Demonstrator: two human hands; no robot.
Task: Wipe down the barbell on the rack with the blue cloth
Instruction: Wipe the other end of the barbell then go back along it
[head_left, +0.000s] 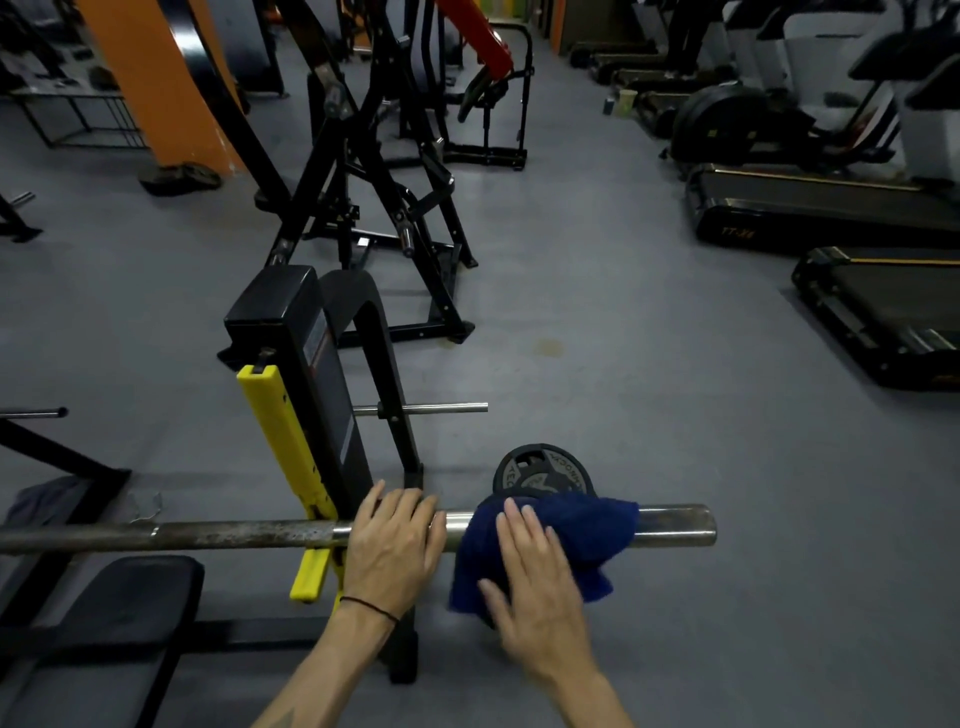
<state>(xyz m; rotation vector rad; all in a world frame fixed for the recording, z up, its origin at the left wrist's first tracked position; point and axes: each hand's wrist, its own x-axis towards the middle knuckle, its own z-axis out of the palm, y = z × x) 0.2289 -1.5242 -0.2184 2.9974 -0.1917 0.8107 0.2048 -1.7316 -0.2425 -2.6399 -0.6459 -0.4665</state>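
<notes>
**Inspector:** State the grip.

**Assistant:** The right hand (535, 577) lies flat on the blue cloth (550, 545), fingers straight and spread, pressing it onto the bar (234, 535). The cloth drapes over the bar's sleeve and hangs below it on the near side. The left hand (395, 545) rests over the bar just left of the cloth, fingers laid forward across the top; whether they wrap underneath cannot be told.

**Inspector:** Where does the bar lie relative to the hands?

**Assistant:** Directly under both. It runs level, far out to the left of the left hand and a short way out to the right of the cloth, where the bare sleeve end shows. The shaft left of the hands looks dull and spotted.

**Inspector:** Surroundings and obstructions?

**Assistant:** Just left of the left hand, a yellow hook (291, 467) on the black upright (311, 364) carries the bar. Just beyond the cloth, a plate (543, 470) stands behind the bar. Farther beyond, a peg (447, 408) sticks out sideways from the rack. Near and left of the hands sits a bench pad (130, 587).

**Inspector:** Counts?

**Assistant:** One bar, one cloth, one plate, one yellow hook, two hands. Two treadmills (883, 306) stand well off to the right.
</notes>
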